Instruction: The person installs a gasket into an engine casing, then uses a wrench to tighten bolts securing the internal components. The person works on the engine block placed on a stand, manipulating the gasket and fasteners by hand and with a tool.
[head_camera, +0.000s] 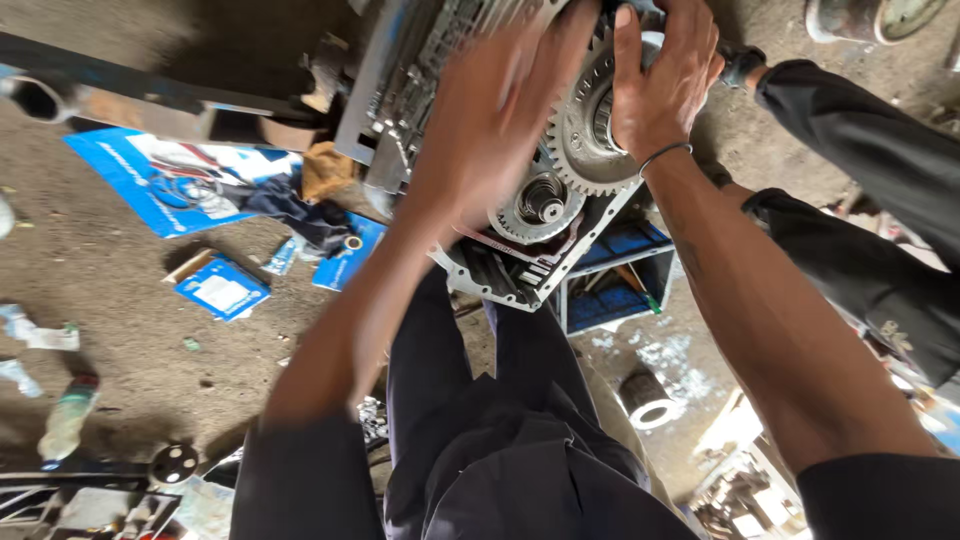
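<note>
Head view looked down on blue packets (170, 180) lying on the dirt floor (120, 340) at the left. Right of them, the left hand (490, 110) was blurred over the metal gearbox housing (520, 270); whether its fingers gripped anything could not be told. The right hand (660, 85) lay with fingers spread on the large gear (580, 140), above a smaller gear (540, 205). The gear seemed to be mid-seating; steady, even pressure looked called for next.
</note>
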